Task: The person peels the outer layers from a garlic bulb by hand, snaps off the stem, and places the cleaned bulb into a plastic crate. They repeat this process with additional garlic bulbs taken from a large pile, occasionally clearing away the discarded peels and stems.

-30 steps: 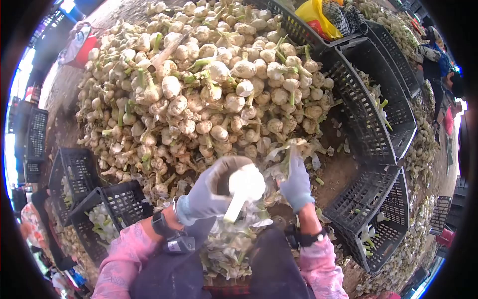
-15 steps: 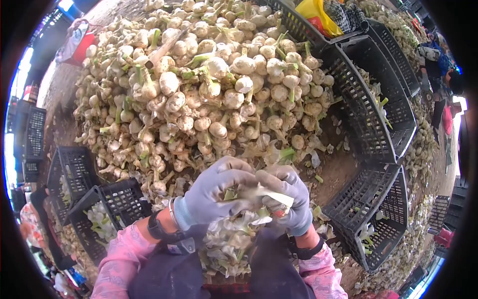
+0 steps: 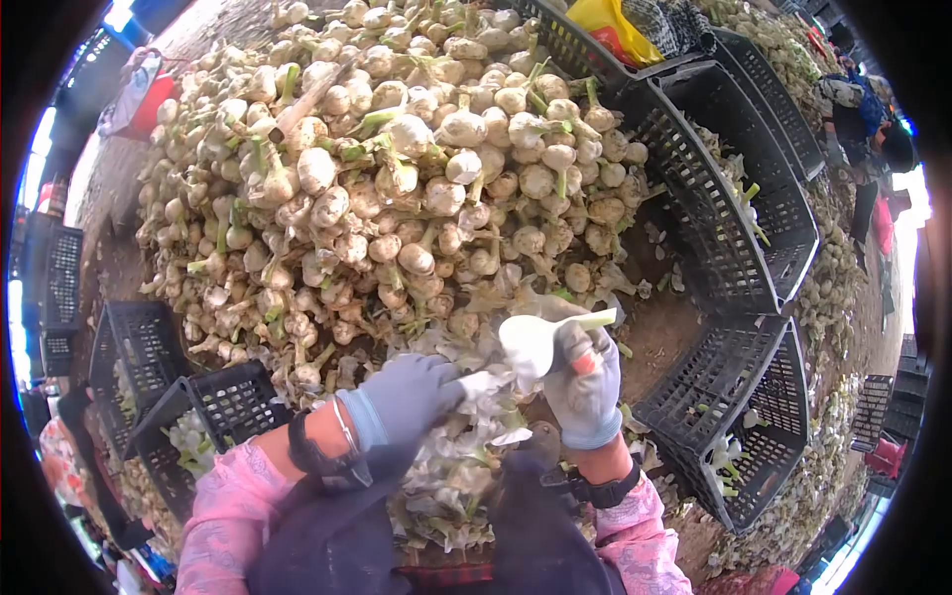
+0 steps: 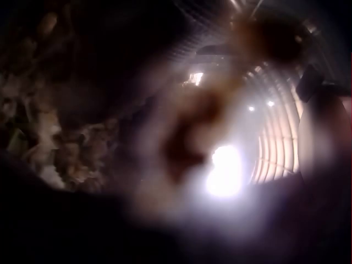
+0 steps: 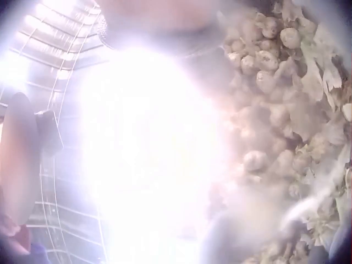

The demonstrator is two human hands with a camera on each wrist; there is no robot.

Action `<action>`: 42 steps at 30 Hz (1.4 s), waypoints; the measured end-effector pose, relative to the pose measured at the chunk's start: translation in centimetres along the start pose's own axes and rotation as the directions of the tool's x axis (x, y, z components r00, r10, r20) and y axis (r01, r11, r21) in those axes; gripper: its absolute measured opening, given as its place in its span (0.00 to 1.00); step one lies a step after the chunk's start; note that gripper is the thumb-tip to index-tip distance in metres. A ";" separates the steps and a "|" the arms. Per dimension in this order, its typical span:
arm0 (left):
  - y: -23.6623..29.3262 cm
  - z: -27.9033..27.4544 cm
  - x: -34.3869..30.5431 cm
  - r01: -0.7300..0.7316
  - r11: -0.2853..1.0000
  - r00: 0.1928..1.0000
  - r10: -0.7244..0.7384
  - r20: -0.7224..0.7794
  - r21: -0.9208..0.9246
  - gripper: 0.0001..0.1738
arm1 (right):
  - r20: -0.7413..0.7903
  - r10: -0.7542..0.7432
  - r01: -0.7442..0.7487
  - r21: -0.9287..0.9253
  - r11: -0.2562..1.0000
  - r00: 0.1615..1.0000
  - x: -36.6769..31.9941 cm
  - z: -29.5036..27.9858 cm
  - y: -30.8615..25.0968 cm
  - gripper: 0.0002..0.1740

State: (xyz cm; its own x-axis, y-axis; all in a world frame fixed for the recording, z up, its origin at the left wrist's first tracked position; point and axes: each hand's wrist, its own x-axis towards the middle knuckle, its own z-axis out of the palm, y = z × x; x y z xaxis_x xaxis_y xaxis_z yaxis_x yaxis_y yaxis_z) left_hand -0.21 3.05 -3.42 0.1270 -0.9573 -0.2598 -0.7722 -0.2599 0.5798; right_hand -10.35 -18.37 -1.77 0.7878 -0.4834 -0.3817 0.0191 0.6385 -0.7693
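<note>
My gloved right hand [image 3: 583,397] grips a white garlic bulb [image 3: 528,344] at the middle of the head view, its cut stem pointing right. An orange patch shows on that glove's finger. To the left, my gloved left hand [image 3: 407,399] pinches a blurred strip of pale garlic skin [image 3: 488,383] at its fingertips, just below the bulb. Loose garlic peelings [image 3: 461,486] lie heaped between the knees under both hands. Blur and darkness hide the left hand's grip in the left wrist view; glare covers much of the right wrist view.
A large pile of unpeeled garlic [image 3: 387,198] rises in front. Black crates stand at right [image 3: 734,397] and left [image 3: 233,397], holding some white garlic pieces. A yellow bag [image 3: 620,30] lies at the back right, and a red bucket [image 3: 151,104] stands at far left.
The garlic bulb was in the left hand, then both hands met around it. Now the right hand has it, and the left hand has drawn away leftward with skin.
</note>
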 end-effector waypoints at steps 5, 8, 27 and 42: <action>-2.2 2.1 -1.4 0.133 0.983 0.990 -0.126 -0.066 0.126 0.16 | -0.068 0.162 -0.152 0.132 0.980 0.985 0.4 -1.4 0.6 0.12; -1.2 -0.6 -0.1 0.018 0.996 0.913 -0.054 -0.403 -0.091 0.23 | -0.077 0.173 -0.175 -0.023 0.984 0.982 -0.3 -0.6 1.0 0.17; -0.4 -1.5 -0.1 -0.085 -0.159 0.860 -0.511 0.008 -0.984 0.31 | 0.501 0.270 -0.127 -0.302 0.945 0.822 -0.8 1.3 1.5 0.30; 1.6 -7.5 -22.8 0.413 0.834 0.767 -0.535 -0.354 -0.367 0.10 | -0.037 -0.298 -0.112 -0.964 -0.240 0.954 11.3 -11.2 4.5 0.32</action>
State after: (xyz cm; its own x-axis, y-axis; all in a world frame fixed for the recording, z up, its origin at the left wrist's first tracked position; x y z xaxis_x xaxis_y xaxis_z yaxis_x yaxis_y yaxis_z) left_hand 0.31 23.48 9.22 0.7311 -0.6399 -0.2366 -0.3627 -0.6583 0.6597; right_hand -8.22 -27.61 -15.29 0.7231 -0.6735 -0.1532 -0.6866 -0.6766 -0.2661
